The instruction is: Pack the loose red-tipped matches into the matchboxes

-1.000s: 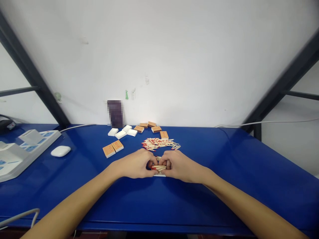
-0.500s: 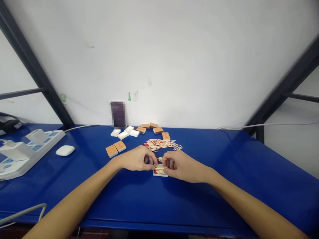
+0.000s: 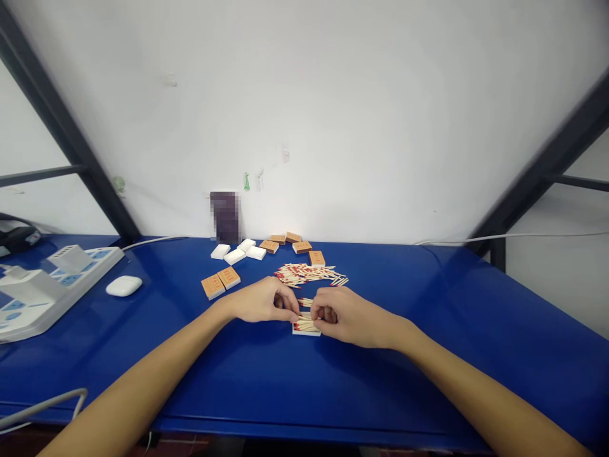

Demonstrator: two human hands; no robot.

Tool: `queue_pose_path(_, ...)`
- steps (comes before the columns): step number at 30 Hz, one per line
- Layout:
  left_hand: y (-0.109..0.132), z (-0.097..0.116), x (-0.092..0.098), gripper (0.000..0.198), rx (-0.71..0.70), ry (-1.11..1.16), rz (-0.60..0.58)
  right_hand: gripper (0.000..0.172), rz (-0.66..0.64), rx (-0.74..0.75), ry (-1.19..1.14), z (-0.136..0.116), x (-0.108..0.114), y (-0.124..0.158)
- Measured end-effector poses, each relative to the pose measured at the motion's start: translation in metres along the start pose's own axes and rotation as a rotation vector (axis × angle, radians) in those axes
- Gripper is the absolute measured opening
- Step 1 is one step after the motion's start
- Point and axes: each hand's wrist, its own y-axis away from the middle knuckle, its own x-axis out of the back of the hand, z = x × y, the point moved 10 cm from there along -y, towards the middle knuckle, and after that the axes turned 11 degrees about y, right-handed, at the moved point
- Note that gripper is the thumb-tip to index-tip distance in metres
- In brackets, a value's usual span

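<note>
A white matchbox tray (image 3: 307, 332) lies on the blue table, filled with red-tipped matches (image 3: 306, 325). At its left end my left hand (image 3: 269, 301) has thumb and forefinger pinched on the heads of matches. From the right, my right hand (image 3: 354, 317) pinches the plain ends, its other fingers curled in. Just behind the tray is a small row of matches (image 3: 305, 303), partly covered by my hands. Farther back spreads a loose pile of matches (image 3: 309, 274).
Orange matchbox covers (image 3: 316, 258) curve behind the pile. White trays (image 3: 255, 253) lie left of them, with two closed orange matchboxes (image 3: 221, 282) nearer. A white earbud case (image 3: 124, 286) and a power strip (image 3: 61, 292) occupy the left side. The wall stands behind.
My left thumb and forefinger have drawn closer together over the tray's left end. My right hand stays at the right end. The view has tipped very slightly.
</note>
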Motion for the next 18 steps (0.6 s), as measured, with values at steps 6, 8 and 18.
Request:
queue_pose_path(6,0.002,-0.005,-0.002,0.023,0.034,-0.023,-0.046,0.009,-0.007,-0.055,-0.097,0.008,0.003,0.0)
queue_pose_path(8,0.002,-0.009,-0.001,0.025,0.055,-0.019,-0.048,0.009,-0.013,-0.05,-0.09,0.01,0.003,0.0)
queue_pose_path(18,-0.001,-0.014,0.004,0.023,0.015,0.067,-0.02,0.008,-0.117,-0.069,-0.111,0.017,-0.007,0.0)
